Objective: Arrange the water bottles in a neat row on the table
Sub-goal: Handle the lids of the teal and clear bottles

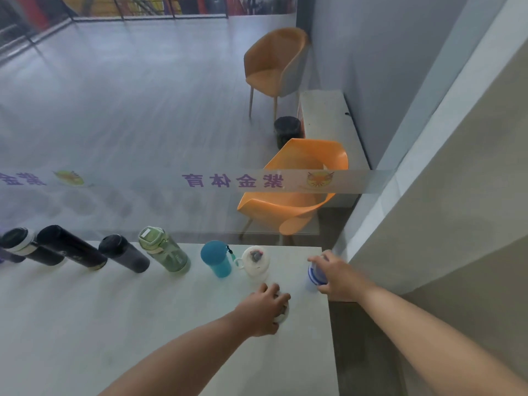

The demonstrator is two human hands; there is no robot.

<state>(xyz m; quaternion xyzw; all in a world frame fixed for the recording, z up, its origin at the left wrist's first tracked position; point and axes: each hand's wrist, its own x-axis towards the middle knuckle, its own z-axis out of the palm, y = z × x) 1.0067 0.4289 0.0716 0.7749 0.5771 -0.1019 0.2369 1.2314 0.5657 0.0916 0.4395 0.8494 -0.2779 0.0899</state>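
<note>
Several bottles stand in a row along the far edge of the white table (85, 324): a black-and-white one (23, 245), two black ones (71, 248) (124, 254), a green one (164, 251), a teal one (215, 258) and a white one with a loop (255, 262). My left hand (264, 311) is closed over the top of a white bottle (283, 317) in front of the row. My right hand (335, 277) grips a blue-and-white bottle (314, 277) at the table's right end.
A glass pane with purple lettering stands just behind the bottles. Beyond it are two orange chairs (297, 190) (277, 64) and a dark bin (287, 131). The table's right edge (331, 324) drops off beside a beige wall.
</note>
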